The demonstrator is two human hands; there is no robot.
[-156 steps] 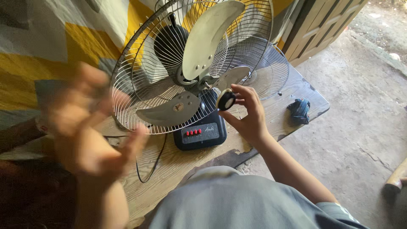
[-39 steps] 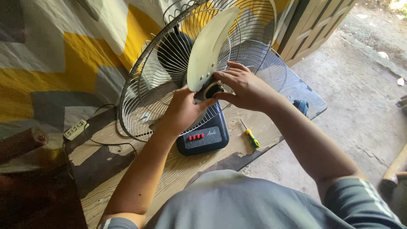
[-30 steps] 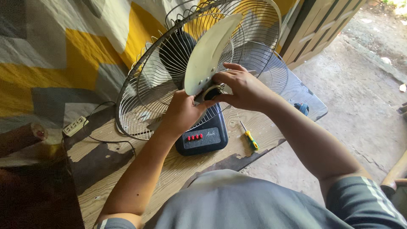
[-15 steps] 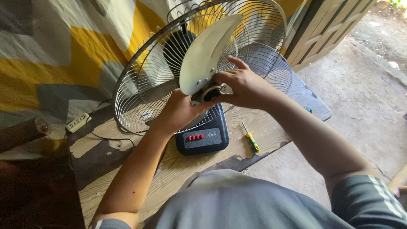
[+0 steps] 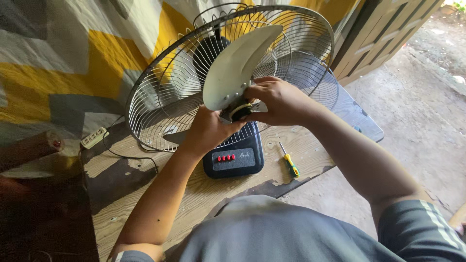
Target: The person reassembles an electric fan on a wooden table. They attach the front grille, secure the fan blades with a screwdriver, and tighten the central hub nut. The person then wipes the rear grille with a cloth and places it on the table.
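A table fan stands on a worn wooden table (image 5: 145,194). It has a dark base (image 5: 233,157) with red buttons, a wire rear guard (image 5: 160,92) and pale grey blades (image 5: 238,65). My left hand (image 5: 208,131) grips a lower blade just under the hub. My right hand (image 5: 276,99) is closed around a round black cap with a pale rim (image 5: 240,110) at the hub in the blades' centre. The second wire guard (image 5: 315,77) leans behind the fan.
A yellow-and-green screwdriver (image 5: 290,160) lies on the table right of the base. A white power strip (image 5: 93,137) with a black cord sits at the left. A yellow, grey and white cloth hangs behind. Wooden panels and a concrete floor lie to the right.
Five seconds ago my right hand held the cap away from the fan and the left hand was in the air. Both hands are now at the hub, and a screwdriver lies on the table.
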